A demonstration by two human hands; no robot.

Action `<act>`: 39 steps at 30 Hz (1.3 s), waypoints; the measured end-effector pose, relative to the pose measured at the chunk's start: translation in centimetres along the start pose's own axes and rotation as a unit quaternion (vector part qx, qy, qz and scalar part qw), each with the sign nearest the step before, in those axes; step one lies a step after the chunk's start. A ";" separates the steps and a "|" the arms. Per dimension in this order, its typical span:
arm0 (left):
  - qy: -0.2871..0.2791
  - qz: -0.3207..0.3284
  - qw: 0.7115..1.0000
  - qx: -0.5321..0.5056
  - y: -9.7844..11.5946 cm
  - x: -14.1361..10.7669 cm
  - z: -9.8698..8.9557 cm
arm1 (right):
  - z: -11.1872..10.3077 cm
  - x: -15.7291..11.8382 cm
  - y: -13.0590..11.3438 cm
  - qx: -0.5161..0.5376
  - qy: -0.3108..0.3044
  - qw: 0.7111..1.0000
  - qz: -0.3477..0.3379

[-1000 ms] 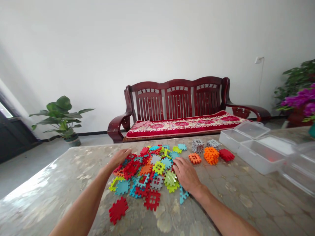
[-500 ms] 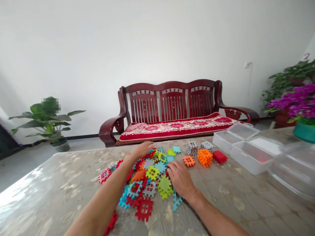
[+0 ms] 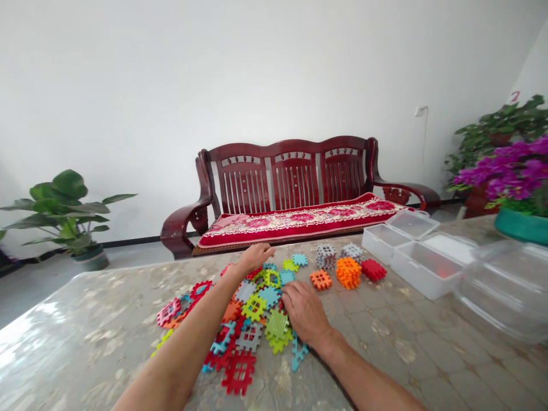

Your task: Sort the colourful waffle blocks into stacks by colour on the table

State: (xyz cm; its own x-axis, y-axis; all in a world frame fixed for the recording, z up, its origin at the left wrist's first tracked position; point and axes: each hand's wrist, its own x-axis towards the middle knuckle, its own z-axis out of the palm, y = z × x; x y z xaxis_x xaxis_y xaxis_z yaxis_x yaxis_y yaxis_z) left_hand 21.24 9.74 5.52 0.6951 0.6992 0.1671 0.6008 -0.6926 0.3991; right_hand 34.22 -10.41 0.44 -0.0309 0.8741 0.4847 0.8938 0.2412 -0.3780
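Note:
A loose heap of flat toothed plastic pieces lies on the table (image 3: 115, 319), among them a red frame piece (image 3: 238, 372), a grey one (image 3: 249, 337) and a green one (image 3: 277, 324). My left hand (image 3: 257, 257) is over the far edge of the heap; its fingers point right, and what they may hold is too small to tell. My right hand (image 3: 305, 311) rests against the heap's right side near a light blue piece (image 3: 270, 297), its fingertips bent down and partly hidden. Right of it are an orange piece (image 3: 321, 279), an orange stack (image 3: 348, 273), a red stack (image 3: 374, 270) and a grey stack (image 3: 326, 257).
Clear plastic boxes (image 3: 428, 271) stand at the right, beside a transparent lid (image 3: 505, 291). Purple flowers in a teal pot (image 3: 522, 226) are at the far right. A wooden bench (image 3: 295, 177) with a red cushion stands behind the table; a potted plant (image 3: 92, 257) is at the left.
The view has shifted, so most things sit a little further left. My left hand has moved slightly right relative to the heap, and more pieces show left of my left forearm.

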 end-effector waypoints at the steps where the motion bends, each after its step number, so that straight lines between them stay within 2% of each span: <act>1: -0.002 0.013 1.000 0.005 0.6 0.6 0.5 | -0.1 0.0 0.0 0.001 -0.002 1.000 0.001; 7: -0.070 0.122 0.990 0.009 4.1 4.2 4.8 | -0.2 0.0 -0.1 -0.003 0.006 1.000 0.007; 11: -0.140 0.182 0.973 0.026 4.9 4.8 6.2 | -0.1 0.0 0.0 -0.016 0.005 1.000 0.012; 15: -0.138 0.176 0.974 0.022 4.6 3.8 5.5 | -0.1 0.1 0.0 -0.022 -0.003 1.000 0.016; 18: -0.125 0.158 0.979 0.010 4.3 2.4 4.0 | -0.2 0.2 0.1 -0.022 -0.004 1.000 0.005; 22: -0.081 0.123 0.989 -0.015 4.1 -0.3 1.7 | -0.4 0.3 0.3 -0.002 0.013 1.000 0.012; 24: -0.035 0.075 0.995 -0.055 3.8 -2.2 0.5 | -0.5 0.3 0.5 0.028 0.028 0.999 0.030; 27: 0.105 -0.025 0.987 -0.118 2.6 -5.7 -1.6 | -0.7 0.2 0.8 0.076 0.044 0.995 0.055; 29: 0.197 -0.083 0.968 -0.134 1.2 -8.7 -3.0 | -0.7 0.2 1.0 0.094 0.043 0.993 0.057; 32: 0.329 -0.206 0.913 -0.124 -1.5 -14.0 -5.1 | -0.7 0.1 1.1 0.109 0.041 0.992 0.052; 34: 0.359 -0.297 0.879 -0.099 -3.7 -17.5 -6.0 | -0.7 0.0 1.1 0.110 0.041 0.992 0.049; 36: 0.364 -0.366 0.853 -0.070 -5.9 -20.6 -6.4 | -0.7 0.0 1.0 0.106 0.039 0.992 0.047; 39: 0.344 -0.399 0.849 -0.045 -8.6 -23.3 -5.9 | -0.7 -0.1 1.0 0.100 0.038 0.993 0.046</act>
State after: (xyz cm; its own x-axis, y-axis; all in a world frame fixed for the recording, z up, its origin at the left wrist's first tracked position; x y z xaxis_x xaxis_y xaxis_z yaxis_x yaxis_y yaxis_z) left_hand -2.43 0.45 3.56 -0.3321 0.8991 0.2852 0.7178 0.0447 0.6948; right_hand 35.42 -10.50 0.57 0.0873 0.8633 0.4972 0.7846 0.2479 -0.5682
